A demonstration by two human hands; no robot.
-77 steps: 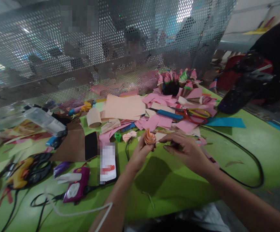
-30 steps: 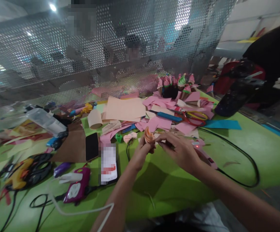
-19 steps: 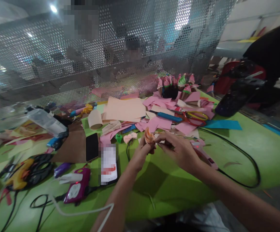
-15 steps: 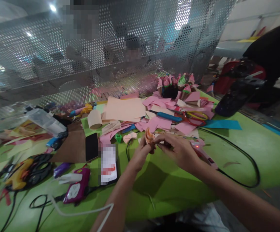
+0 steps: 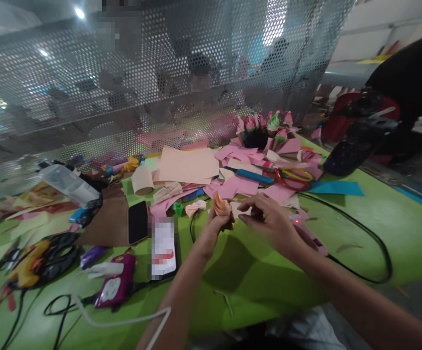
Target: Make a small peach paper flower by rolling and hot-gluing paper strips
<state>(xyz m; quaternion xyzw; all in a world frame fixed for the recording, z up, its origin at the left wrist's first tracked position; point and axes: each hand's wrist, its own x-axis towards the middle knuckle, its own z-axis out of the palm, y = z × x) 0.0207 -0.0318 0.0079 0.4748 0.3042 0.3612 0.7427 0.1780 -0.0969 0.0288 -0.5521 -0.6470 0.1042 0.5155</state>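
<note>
Swirled orange paper stands upright in my left hand, whose fingers wrap round its lower end. Just to the right, my right hand hovers apart from the swirl, thumb and forefinger slightly parted, with nothing visible between them. A pink tool with a red light lies beside my right wrist. Pale pink crumpled paper and a small green piece rest left of my left hand.
Pink scraps, red-and-yellow scissors and a blue-handled tool lie behind my hands. Two phones, one dark, are left. A black cable loops right. A dark bottle stands back right; a mesh panel is behind.
My right hand has come away from the orange swirl and its fingers have parted. My left hand has shifted slightly left with the swirl, which now leans less over the fingers.
</note>
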